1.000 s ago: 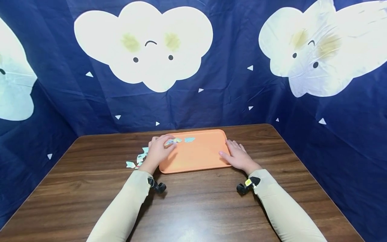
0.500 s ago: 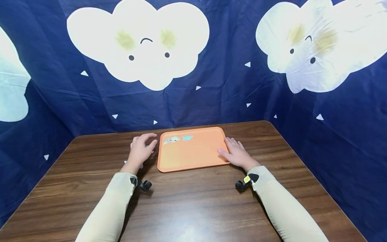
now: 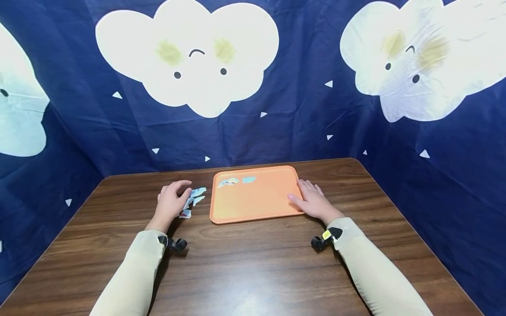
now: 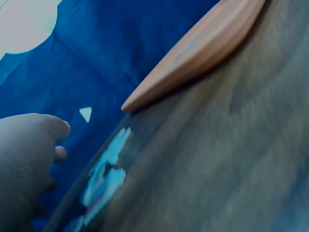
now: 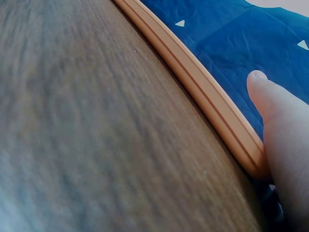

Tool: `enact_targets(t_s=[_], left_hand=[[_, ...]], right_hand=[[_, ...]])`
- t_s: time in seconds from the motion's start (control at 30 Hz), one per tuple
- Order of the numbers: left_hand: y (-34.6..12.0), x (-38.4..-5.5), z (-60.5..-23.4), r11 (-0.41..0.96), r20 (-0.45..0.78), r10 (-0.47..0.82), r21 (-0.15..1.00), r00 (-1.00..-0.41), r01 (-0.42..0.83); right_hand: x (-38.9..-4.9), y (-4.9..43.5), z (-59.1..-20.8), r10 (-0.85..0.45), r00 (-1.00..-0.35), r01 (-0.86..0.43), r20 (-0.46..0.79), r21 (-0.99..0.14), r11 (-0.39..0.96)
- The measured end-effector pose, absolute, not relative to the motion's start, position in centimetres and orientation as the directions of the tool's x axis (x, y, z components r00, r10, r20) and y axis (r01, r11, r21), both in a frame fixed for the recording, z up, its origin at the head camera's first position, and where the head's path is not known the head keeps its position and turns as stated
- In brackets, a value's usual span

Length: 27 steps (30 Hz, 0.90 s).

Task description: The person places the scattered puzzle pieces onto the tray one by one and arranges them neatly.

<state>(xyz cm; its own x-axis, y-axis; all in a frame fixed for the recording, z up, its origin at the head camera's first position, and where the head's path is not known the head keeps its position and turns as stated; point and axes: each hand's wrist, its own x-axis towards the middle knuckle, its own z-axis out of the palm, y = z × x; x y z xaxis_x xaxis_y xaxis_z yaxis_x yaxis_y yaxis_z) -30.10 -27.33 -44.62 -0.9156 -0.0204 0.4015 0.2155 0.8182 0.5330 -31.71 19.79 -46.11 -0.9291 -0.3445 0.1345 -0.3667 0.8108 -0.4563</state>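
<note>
An orange tray [image 3: 257,199] lies on the table. Near its far left corner sit a patterned flat piece or cluster [image 3: 228,181] and a plain light-blue piece [image 3: 249,179]. My right hand [image 3: 314,202] rests on the tray's right edge, thumb over the rim; the right wrist view shows that thumb [image 5: 277,111] beside the tray's side [image 5: 203,92]. Left of the tray, my left hand [image 3: 171,201] is beside several jagged light-blue printed pieces [image 3: 197,192], like torn paper. Its fingers are loosely bent, with nothing visible in them. In the left wrist view the pieces [image 4: 104,181] lie below the hand [image 4: 29,159].
The brown wooden table [image 3: 245,263] extends on all sides of the tray. Behind it hangs a dark blue cloth [image 3: 300,109] with white clouds. A small black wrist camera [image 3: 177,245] sits on the left wrist, another [image 3: 321,242] on the right.
My left hand has moved left, from over the tray's left edge to beside the loose pieces, uncovering the patterned piece or cluster. The right hand stays at the tray's edge.
</note>
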Motion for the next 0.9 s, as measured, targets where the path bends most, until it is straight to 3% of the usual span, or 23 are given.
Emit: enact_targets(t_s=[0.9], left_hand=[[-29.2, -29.0, -46.2, 0.868, 0.346, -0.011, 0.469, -0.938, 0.163]], right_hand=[[-31.6, 20.0, -46.1, -0.364, -0.916, -0.399, 0.166, -0.455, 0.796]])
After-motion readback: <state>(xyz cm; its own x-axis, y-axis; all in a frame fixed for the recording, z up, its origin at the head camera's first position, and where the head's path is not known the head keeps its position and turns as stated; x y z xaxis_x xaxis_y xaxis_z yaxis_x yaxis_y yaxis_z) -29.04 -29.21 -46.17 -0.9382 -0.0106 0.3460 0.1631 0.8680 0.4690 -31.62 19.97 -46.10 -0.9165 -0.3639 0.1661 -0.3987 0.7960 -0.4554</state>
